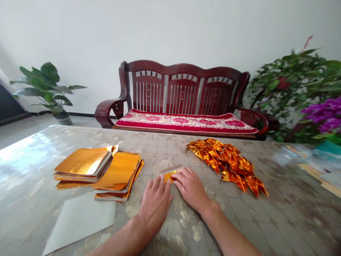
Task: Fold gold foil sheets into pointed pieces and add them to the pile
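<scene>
A small sheet of gold foil paper (168,176), partly folded with a pale strip along its far edge, lies on the table under my fingers. My left hand (156,197) is closed on its near left part, thumb and fingertips pressing it down. On the right side, my right hand (192,186) grips the same paper with bent fingers. Both hands hide much of the fold. To the left sit two stacks of gold foil sheets, a left stack (82,161) and a right stack (118,170). A heap of folded gold foil pieces (229,161) lies to the right.
A pale grey sheet (82,222) lies at the table's near left. Clear plastic packaging (293,155) and tan card pieces (317,177) are at the far right of the patterned table (266,217). Behind stand a wooden bench (183,67) and potted plants (50,85).
</scene>
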Motion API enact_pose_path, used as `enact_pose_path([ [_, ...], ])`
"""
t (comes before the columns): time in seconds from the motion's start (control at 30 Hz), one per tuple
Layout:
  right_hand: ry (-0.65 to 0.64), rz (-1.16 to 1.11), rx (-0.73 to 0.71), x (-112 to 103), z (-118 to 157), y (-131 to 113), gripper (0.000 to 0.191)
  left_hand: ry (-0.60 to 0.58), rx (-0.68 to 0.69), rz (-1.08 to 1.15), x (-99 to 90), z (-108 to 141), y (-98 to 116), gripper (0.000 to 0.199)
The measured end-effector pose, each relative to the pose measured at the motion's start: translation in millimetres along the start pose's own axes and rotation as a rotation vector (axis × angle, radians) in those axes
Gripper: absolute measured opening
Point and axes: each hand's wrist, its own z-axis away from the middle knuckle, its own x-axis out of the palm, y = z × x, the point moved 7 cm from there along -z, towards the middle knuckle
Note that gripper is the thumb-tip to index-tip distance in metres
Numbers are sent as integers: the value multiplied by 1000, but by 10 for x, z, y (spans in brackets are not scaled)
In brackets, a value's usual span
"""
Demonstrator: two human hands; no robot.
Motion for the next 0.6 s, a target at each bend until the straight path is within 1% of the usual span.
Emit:
enact_pose_path([
  [0.13, -17, 28, 58, 14, -11, 60, 13, -19, 52, 28, -17, -10, -98, 36],
  [0.3, -15, 91, 64, -18, 0, 101, 11, -27, 83, 30, -50, -18, -203, 39],
  [0.43, 11, 157, 83, -77, 31, 168, 9, -7, 117, 43, -99, -21, -216, 41],
  [0.53, 24, 184, 76, -113, 58, 204, 8, -1, 96, 87, -140, -36, -241, 36],
  [0.6, 26, 193, 60, -120, 69, 209, 8, 6, 86, 141, -158, -54, -253, 37],
])
